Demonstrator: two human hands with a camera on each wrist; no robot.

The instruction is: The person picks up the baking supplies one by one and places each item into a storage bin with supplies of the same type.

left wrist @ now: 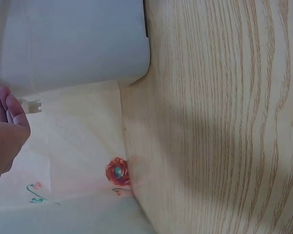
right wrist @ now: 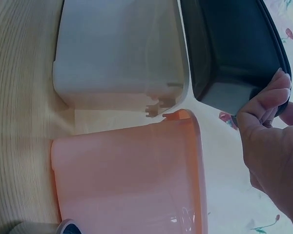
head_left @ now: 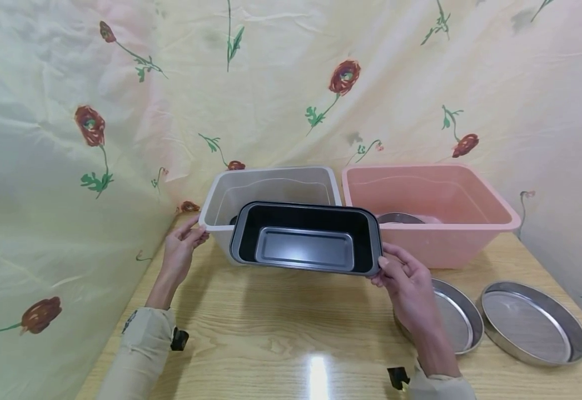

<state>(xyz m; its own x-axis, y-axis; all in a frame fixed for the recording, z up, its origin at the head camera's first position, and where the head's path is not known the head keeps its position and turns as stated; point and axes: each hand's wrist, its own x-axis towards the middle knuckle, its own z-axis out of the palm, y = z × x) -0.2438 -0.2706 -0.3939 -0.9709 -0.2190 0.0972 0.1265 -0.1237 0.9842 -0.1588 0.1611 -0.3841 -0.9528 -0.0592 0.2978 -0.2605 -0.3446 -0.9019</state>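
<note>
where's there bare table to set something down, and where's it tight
The widest bare patch of table lies between the left sleeve and right sleeve, in front of the white bin. The right side is crowded: the left round pan and right round pan lie close together before the pink bin, with only a narrow gap between bins.

The right hand's grip pinches the rim of a dark loaf pan, which extends up and left of the grip in view. Farther left of the grip stands a whitish plastic bin; below that, a pink plastic bin. The wood-grain counter lies farthest from the grip, flowered cloth behind it.
</note>
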